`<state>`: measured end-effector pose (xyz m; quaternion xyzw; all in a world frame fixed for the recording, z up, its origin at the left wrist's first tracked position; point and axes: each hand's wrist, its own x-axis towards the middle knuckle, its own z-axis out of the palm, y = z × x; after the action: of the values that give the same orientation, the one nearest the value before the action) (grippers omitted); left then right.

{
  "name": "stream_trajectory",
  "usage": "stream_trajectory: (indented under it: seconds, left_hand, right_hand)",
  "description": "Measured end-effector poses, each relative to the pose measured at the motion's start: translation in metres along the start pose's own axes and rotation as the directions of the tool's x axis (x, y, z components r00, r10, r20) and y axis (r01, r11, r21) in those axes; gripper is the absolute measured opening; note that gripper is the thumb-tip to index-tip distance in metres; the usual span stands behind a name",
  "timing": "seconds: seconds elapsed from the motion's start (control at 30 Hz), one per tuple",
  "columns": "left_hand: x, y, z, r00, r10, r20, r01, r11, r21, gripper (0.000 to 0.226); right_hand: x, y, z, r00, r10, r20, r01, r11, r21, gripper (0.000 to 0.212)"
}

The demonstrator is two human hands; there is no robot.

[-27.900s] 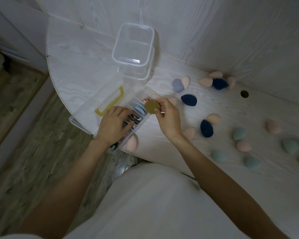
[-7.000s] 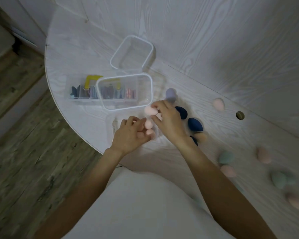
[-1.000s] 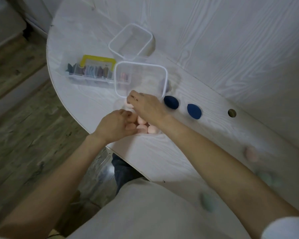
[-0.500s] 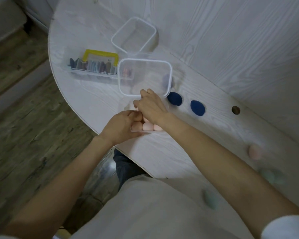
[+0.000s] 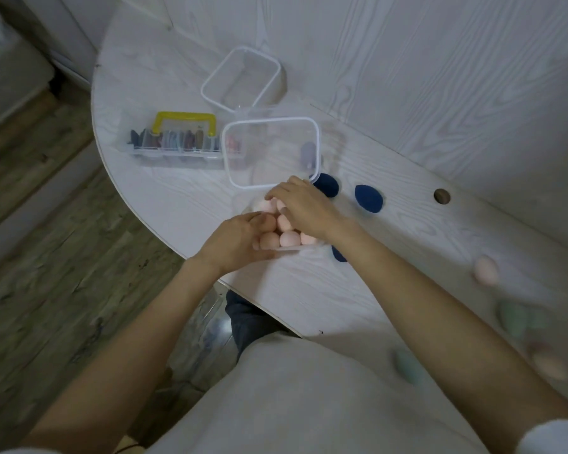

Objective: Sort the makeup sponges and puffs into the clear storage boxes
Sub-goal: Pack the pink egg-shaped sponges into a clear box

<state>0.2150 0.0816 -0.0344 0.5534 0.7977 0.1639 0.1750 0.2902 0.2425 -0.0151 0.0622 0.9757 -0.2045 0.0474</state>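
Pink sponges [image 5: 284, 233] sit packed in a low clear box [image 5: 292, 253] at the worktop [image 5: 184, 194] edge. Your right hand [image 5: 304, 208] lies over them, fingers fairly straight, pressing; your left hand [image 5: 240, 242] curls round the box's near-left side. Seat them level before any lid goes on. Just beyond the box: a tall clear container [image 5: 271, 152], empty by the look of it. Right of the box: navy sponges [image 5: 368, 198]; farther right, blurred pink and green ones. None block you.
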Motion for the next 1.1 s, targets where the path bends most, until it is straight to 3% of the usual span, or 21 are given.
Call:
stream_trajectory:
  seconds: [0.07,0.13,0.23,0.3,0.4,0.47,0.63,0.73,0.8,0.9,1.0,1.1]
  left_hand:
    - [0.001,-0.001,0.001,0.987,-0.138,0.087,0.135,0.99,0.034,0.071]
    - [0.0,0.003,-0.001,0.986,-0.162,0.032,0.16,0.985,0.062,0.075]
    - [0.002,0.009,0.004,0.996,-0.033,-0.08,0.045,0.987,0.156,0.064]
    - [0.007,0.019,0.009,0.997,0.045,-0.069,-0.03,0.979,0.202,0.052]
    - [0.021,0.042,0.023,0.987,0.155,-0.045,-0.141,0.963,0.228,0.039]
    - [0.028,0.057,0.034,0.988,0.153,-0.03,-0.143,0.963,0.228,0.038]
    - [0.046,0.077,0.045,0.985,0.154,-0.08,-0.136,0.971,0.199,0.025]
    - [0.053,0.084,0.048,0.977,0.204,-0.069,-0.188,0.964,0.186,0.018]
    - [0.056,0.085,0.051,0.972,0.222,-0.072,-0.205,0.961,0.186,0.017]
    - [0.06,0.084,0.054,0.971,0.229,-0.074,-0.213,0.961,0.176,0.02]
    - [0.058,0.078,0.054,0.967,0.238,-0.09,-0.223,0.962,0.155,0.023]
    - [0.05,0.075,0.053,0.958,0.257,-0.128,-0.241,0.962,0.126,0.034]
  right_hand:
    - [-0.015,0.011,-0.001,0.99,0.078,-0.118,-0.056,0.982,0.181,0.034]
    - [-0.033,0.016,-0.006,0.967,0.169,-0.19,-0.113,0.956,0.272,0.03]
    - [-0.068,0.024,-0.009,0.93,0.238,-0.281,-0.158,0.947,0.278,0.028]
    - [-0.095,0.033,-0.006,0.878,0.308,-0.366,-0.209,0.935,0.285,0.025]
    - [-0.146,0.056,0.001,0.749,0.461,-0.477,-0.367,0.887,0.281,0.022]
    - [-0.178,0.079,0.007,0.67,0.547,-0.502,-0.482,0.835,0.266,0.022]
    - [-0.234,0.135,0.021,0.552,0.762,-0.339,-0.792,0.606,0.074,0.034]
    - [-0.244,0.152,0.027,0.415,0.881,-0.228,-0.891,0.444,0.09,0.037]
    - [-0.247,0.157,0.029,0.364,0.914,-0.178,-0.91,0.39,0.142,0.035]
    - [-0.242,0.152,0.023,0.44,0.864,-0.246,-0.844,0.491,0.215,0.032]
    - [-0.218,0.125,0.007,0.565,0.736,-0.373,-0.632,0.677,0.379,0.028]
    - [-0.177,0.084,-0.014,0.602,0.701,-0.383,-0.385,0.675,0.629,0.019]
